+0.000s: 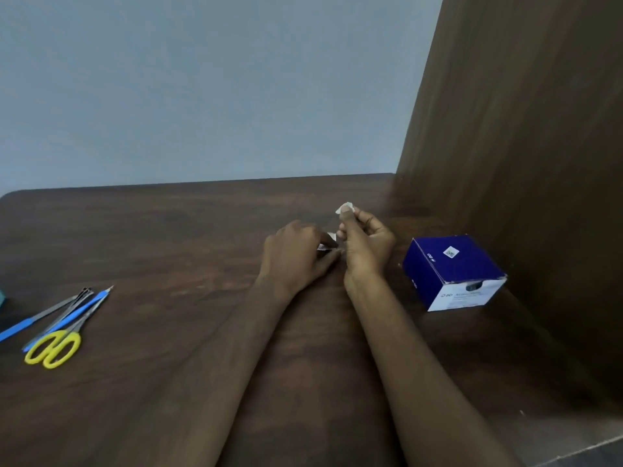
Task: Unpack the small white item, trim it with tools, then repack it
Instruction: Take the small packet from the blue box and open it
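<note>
Right hand [365, 242] pinching white item [345, 208] at fingertips, raised; left hand [296, 256] gripping wrapper [328, 242] on table [168, 247]. Box [453, 273] right, scissors [55, 347] far left.

we see the small white item [345, 208], a crumpled scrap, raised above our dark table and pinched at its lower edge. its torn white wrapper [328, 242] sits lower and just left of it, mostly hidden. our yellow-handled scissors [57, 345] lie flat at the far left among blue and grey tools [72, 311], tips pointing away.
</note>
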### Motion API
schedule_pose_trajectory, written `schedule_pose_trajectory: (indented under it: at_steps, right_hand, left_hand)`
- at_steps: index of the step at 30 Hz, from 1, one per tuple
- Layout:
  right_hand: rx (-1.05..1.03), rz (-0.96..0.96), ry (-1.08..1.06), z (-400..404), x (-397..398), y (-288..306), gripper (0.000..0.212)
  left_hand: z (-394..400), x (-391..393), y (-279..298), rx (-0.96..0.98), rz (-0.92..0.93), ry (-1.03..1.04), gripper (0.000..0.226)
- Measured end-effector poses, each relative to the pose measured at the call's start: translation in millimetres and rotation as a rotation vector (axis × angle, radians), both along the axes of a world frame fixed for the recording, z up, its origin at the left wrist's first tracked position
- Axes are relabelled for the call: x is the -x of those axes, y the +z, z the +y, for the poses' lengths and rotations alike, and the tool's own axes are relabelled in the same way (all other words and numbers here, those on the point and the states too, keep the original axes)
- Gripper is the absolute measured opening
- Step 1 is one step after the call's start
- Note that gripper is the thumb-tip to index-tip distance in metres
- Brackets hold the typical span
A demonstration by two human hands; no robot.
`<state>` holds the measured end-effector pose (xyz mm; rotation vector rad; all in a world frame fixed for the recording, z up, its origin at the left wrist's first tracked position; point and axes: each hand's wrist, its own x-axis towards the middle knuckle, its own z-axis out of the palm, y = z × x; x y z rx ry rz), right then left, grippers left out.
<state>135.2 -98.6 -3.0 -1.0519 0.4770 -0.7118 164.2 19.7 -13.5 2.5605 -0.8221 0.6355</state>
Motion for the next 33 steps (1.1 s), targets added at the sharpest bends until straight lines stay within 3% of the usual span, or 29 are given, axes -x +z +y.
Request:
schedule_pose_trajectory:
  at_steps: [8, 10, 13, 18, 23, 29, 33]
  right_hand:
    - [0.197, -0.011, 0.023, 4.8, 6.1, -0.4, 0.006]
    - [0.254, 0.001, 0.171, 16.2, 10.2, 1.0, 0.007]
    - [0.402, 0.008, 0.471, 45.8, 19.2, 1.8, 0.009]
    - [0.495, -0.030, 0.793, 70.1, 29.4, 1.1, 0.011]
    - [0.527, -0.004, 0.800, 62.5, 30.4, 0.3, 0.015]
    - [0.539, 0.023, 0.796, 66.9, 32.3, 1.7, 0.016]
    - [0.492, 0.053, 0.821, 73.2, 30.9, -1.9, 0.004]
  left_hand:
    - [43.2, 9.2, 11.0, 0.442, 0.028, 0.041, 0.017]
    - [71.1, 17.6, 15.3, 0.527, 0.122, -0.004, 0.020]
    - [112.3, 32.3, 16.9, 0.631, 0.416, -0.120, 0.034]
    - [149.4, 43.3, 7.2, 0.815, 0.543, -0.146, 0.012]
    - [150.9, 38.7, 5.4, 0.782, 0.662, -0.195, 0.014]
    - [153.3, 35.7, 1.4, 0.757, 0.663, -0.195, 0.016]
    - [152.4, 43.5, 4.1, 0.715, 0.585, -0.126, 0.013]
